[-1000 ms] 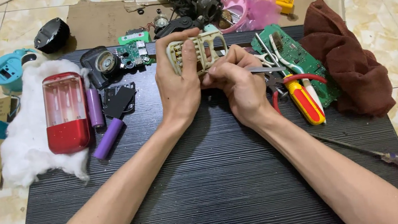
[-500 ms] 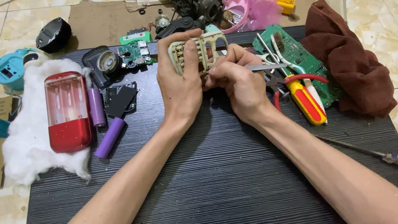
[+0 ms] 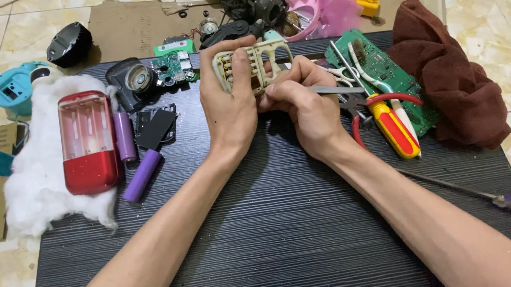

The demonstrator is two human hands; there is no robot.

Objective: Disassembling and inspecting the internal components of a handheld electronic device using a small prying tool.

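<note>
A cream plastic frame (image 3: 253, 64) with cut-out openings stood tilted on edge above my black ribbed board, a thin grey metal tool (image 3: 334, 89) lying level beside it

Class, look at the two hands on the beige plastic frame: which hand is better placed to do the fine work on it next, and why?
Probably the right hand: its fingertips pinch at the beige plastic frame beside the tweezers. The left hand is wrapped around the frame, steadying it.

Left hand (image 3: 229, 104) up, fingers curled tight. Right hand (image 3: 304, 108) beside it, touching, fingers pinched. Both arms stretched forward.
</note>
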